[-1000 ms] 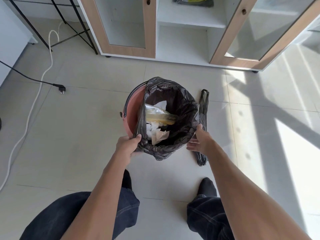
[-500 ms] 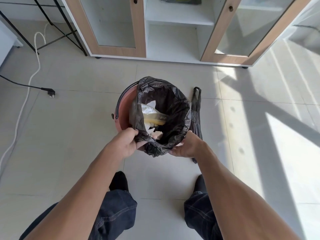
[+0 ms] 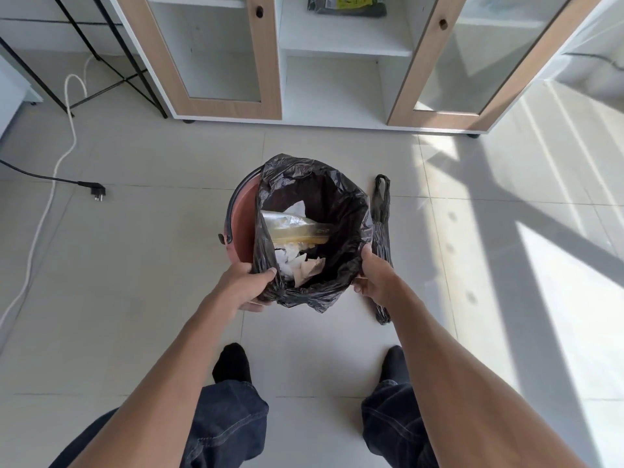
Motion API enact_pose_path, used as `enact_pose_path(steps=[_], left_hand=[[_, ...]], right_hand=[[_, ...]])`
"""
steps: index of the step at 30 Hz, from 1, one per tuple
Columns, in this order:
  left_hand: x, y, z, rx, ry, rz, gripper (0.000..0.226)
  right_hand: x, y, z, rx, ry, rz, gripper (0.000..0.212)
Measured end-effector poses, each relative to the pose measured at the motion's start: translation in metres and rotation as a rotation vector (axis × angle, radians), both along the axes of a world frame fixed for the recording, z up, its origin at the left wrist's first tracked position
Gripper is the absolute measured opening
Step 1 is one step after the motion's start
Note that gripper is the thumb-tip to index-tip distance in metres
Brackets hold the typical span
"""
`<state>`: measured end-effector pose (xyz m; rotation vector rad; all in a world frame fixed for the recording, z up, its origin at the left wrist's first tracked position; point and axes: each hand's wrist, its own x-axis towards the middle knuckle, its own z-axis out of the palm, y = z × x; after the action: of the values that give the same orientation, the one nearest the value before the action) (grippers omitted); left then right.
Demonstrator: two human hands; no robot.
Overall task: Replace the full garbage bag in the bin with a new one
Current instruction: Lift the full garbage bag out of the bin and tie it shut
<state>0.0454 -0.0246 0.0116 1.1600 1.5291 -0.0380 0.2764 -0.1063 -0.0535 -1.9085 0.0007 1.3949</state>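
The bin [image 3: 242,228], a reddish-pink pail with a black handle [image 3: 233,211], stands upright on the tiled floor [image 3: 152,265]. Inside it sits the full garbage bag [image 3: 341,204], black, its long axis vertical and its mouth wide open, facing straight up. The bag's rim is pulled off the bin's left wall, so bare pink shows there, while it drapes over the bin's near and right sides.

In the bag, a clear plastic piece with a yellowish tint [image 3: 293,228] lies crosswise from left to right. Crumpled white paper [image 3: 287,261] and a scrap of brown paper [image 3: 312,266] lie below it, toward the bin's near side.

The left hand [image 3: 248,285] grips the bag's rim at the bin's near-left edge, fingers curled round the gathered plastic. The right hand [image 3: 371,280] holds the rim at the bin's near-right edge, thumb on top of the plastic and fingers tucked beneath.

The new bag [image 3: 381,211], also black, lies flat on the floor just right of the bin. It is stretched out long, its axis running away from the person, with its handle loops at the far end.

Beyond the bin stands a cabinet [image 3: 266,62] with wood-framed glass doors. Well left of the bin lie a black plug [image 3: 96,191] and a white cable [image 3: 50,204].
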Motion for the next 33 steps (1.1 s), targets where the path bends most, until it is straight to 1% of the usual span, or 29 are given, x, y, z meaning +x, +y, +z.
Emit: enact_pose_path(steps=[2, 4, 6, 8, 10, 13, 16, 18, 19, 21, 24, 26, 28, 29, 31, 33], left_hand=[[0.001, 0.002, -0.001, 0.026, 0.015, 0.025, 0.030], [0.002, 0.002, -0.003, -0.011, 0.024, 0.018, 0.031], [0.002, -0.001, -0.004, -0.079, 0.039, -0.002, 0.028], [0.004, -0.003, -0.005, -0.139, 0.024, 0.010, 0.020], [0.006, -0.005, -0.005, -0.180, -0.047, 0.090, 0.012], [0.016, -0.010, -0.003, -0.252, -0.229, 0.215, 0.011], [0.024, -0.013, 0.002, -0.313, -0.392, 0.283, 0.025], [0.027, -0.015, 0.005, -0.312, -0.421, 0.324, 0.033], [0.029, -0.016, 0.006, -0.302, -0.425, 0.354, 0.035], [0.030, -0.017, 0.007, -0.283, -0.432, 0.421, 0.036], [0.028, -0.017, 0.009, -0.280, -0.434, 0.435, 0.035], [0.026, -0.016, 0.010, -0.275, -0.434, 0.447, 0.034], [0.024, -0.016, 0.013, -0.278, -0.435, 0.460, 0.029], [0.024, -0.016, 0.014, -0.280, -0.436, 0.461, 0.027], [0.021, -0.014, 0.016, -0.279, -0.432, 0.458, 0.024], [0.017, -0.012, 0.015, -0.282, -0.418, 0.463, 0.020]], right_hand=[[0.001, 0.002, -0.005, 0.030, -0.084, 0.077, 0.051], [0.004, 0.004, -0.009, 0.047, -0.185, 0.143, 0.053], [0.006, 0.006, -0.011, 0.061, -0.260, 0.175, 0.053], [0.005, 0.009, -0.011, 0.078, -0.259, 0.148, 0.051], [0.001, 0.008, -0.008, 0.046, -0.169, 0.121, 0.056], [-0.006, 0.000, -0.001, -0.096, 0.068, 0.141, 0.076], [-0.009, -0.010, 0.010, -0.162, 0.359, 0.069, 0.085], [-0.008, -0.012, 0.018, -0.154, 0.511, 0.056, 0.085], [-0.006, -0.013, 0.024, -0.140, 0.548, 0.073, 0.082], [-0.004, -0.011, 0.029, -0.112, 0.563, 0.117, 0.073], [-0.005, -0.011, 0.028, -0.068, 0.563, 0.103, 0.057], [-0.008, -0.012, 0.024, -0.050, 0.576, 0.086, 0.038], [-0.010, -0.014, 0.022, -0.070, 0.575, 0.097, 0.018], [-0.009, -0.015, 0.021, -0.087, 0.557, 0.114, 0.011], [-0.007, -0.014, 0.025, -0.133, 0.478, 0.146, 0.011], [-0.005, -0.011, 0.031, -0.177, 0.326, 0.207, 0.020]])
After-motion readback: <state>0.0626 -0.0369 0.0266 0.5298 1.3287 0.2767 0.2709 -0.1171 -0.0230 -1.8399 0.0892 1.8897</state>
